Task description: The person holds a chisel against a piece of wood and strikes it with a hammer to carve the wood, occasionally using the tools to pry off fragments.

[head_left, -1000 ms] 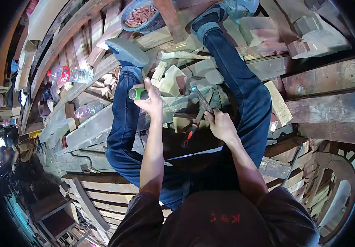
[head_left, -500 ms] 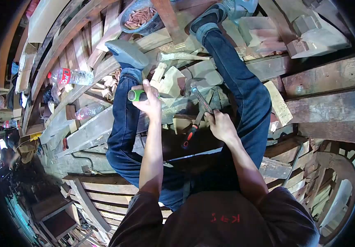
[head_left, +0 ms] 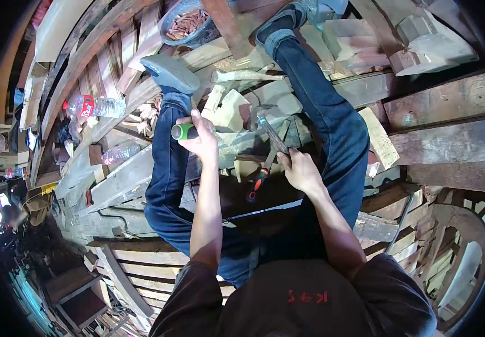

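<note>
Above my left thigh, my left hand [head_left: 200, 135] is wrapped round a green-and-black handle [head_left: 184, 132]; whatever tool extends from it is hidden. My right hand [head_left: 301, 170] grips the wooden handle of a hammer [head_left: 274, 135], whose metal head lies over the wood between my legs. Below the hammer, a saw [head_left: 258, 183] with a red-and-black handle rests between my thighs, touched by neither hand. A pale cut wood block [head_left: 232, 111] stands between my feet, beside a smaller pale piece [head_left: 213, 100]. Farther forward lies a light wooden mallet-like piece [head_left: 245, 76].
A bucket of small wooden pegs [head_left: 189, 25] stands beyond my left foot. Two plastic bottles, one red-labelled [head_left: 93, 106] and one lying lower [head_left: 120, 153], are at the left. Thick planks [head_left: 444, 140] lie at the right. A curved wooden frame [head_left: 481, 241] is at the lower right.
The view has shifted slightly, so most things appear a little farther left. Both hands keep their grips, with the hammer and green handle in nearly the same places.
</note>
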{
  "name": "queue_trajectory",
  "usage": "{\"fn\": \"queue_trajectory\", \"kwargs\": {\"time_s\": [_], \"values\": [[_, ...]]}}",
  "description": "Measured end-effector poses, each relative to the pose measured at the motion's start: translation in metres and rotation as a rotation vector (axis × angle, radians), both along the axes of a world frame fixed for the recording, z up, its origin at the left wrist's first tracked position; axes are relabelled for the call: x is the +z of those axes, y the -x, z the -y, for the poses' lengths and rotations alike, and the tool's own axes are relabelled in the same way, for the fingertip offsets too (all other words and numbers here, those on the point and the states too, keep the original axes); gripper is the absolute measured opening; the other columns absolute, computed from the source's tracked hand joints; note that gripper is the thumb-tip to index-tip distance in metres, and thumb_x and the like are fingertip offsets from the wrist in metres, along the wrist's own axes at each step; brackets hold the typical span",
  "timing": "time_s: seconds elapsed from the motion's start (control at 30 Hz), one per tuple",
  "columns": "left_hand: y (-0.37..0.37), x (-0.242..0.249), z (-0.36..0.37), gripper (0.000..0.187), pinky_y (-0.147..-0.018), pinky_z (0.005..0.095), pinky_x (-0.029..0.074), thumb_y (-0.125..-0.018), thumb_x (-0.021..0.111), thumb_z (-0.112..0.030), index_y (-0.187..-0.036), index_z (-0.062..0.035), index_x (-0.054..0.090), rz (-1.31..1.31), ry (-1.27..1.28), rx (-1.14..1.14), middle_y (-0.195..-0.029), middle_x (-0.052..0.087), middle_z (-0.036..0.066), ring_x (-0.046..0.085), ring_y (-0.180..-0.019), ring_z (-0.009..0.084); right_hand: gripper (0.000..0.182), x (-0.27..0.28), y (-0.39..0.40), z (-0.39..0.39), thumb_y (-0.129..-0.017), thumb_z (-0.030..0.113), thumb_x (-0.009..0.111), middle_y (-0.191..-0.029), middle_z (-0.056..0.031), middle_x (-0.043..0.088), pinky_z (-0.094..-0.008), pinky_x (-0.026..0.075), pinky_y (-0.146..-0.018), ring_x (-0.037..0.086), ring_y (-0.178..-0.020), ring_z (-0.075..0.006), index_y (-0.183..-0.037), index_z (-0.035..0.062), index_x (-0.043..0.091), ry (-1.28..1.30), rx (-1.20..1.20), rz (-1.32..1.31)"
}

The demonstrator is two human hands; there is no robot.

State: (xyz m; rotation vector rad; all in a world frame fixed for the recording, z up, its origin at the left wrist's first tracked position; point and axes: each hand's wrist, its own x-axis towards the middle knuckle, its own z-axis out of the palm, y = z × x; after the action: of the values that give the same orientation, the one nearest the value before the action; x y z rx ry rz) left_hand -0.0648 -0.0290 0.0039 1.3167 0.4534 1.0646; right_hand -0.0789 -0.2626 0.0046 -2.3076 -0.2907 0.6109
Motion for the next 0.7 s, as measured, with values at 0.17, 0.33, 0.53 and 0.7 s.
{"fn": "queue_trajectory", "kwargs": {"time_s": [0.17,0.33,0.53,0.7], "values": [[0.0034,0.0018,-0.0023,0.026,-0.041,0.0255,0.035,-0.097,0.061,-0.012,-0.081,-0.0029,0.042,-0.006,-0.011,-0.009,-0.052,0.046,0.004,0.043,-0.042,0.009,0.042,-0.001,-0.0012,0.0007,-0.099,0.031,0.052,-0.075,-0.0331,0.062,-0.0552,0.052,-0.07,0.065,-0.079,-0.0481,-0.095,-0.01,0.06,0.02,0.02,-0.027],[0.0027,0.0001,-0.0048,0.027,-0.04,0.0255,0.034,-0.097,0.061,-0.012,-0.081,-0.0024,0.042,0.011,-0.008,-0.004,-0.052,0.045,0.004,0.042,-0.041,0.0093,0.041,-0.003,-0.0008,0.001,-0.099,0.03,0.053,-0.075,-0.0329,0.062,-0.0547,0.052,-0.071,0.064,-0.079,-0.0479,-0.094,-0.01,0.059,0.017,0.013,-0.042],[-0.0002,0.0047,-0.001,0.027,-0.04,0.0253,0.035,-0.096,0.062,-0.011,-0.081,-0.0026,0.042,0.021,0.009,-0.018,-0.053,0.046,0.003,0.043,-0.041,0.0093,0.041,-0.0027,-0.0011,0.0013,-0.098,0.03,0.053,-0.077,-0.0336,0.063,-0.0554,0.053,-0.072,0.064,-0.08,-0.0485,-0.097,-0.01,0.058,0.02,0.02,-0.065],[-0.0021,0.0023,-0.0037,0.028,-0.04,0.0251,0.035,-0.096,0.063,-0.011,-0.081,-0.0031,0.041,0.003,0.001,-0.025,-0.053,0.045,0.003,0.043,-0.041,0.0092,0.04,0.0003,-0.0004,0.0008,-0.098,0.03,0.054,-0.075,-0.0333,0.062,-0.055,0.052,-0.071,0.064,-0.079,-0.0488,-0.095,-0.0095,0.059,0.018,0.014,-0.033]]}}
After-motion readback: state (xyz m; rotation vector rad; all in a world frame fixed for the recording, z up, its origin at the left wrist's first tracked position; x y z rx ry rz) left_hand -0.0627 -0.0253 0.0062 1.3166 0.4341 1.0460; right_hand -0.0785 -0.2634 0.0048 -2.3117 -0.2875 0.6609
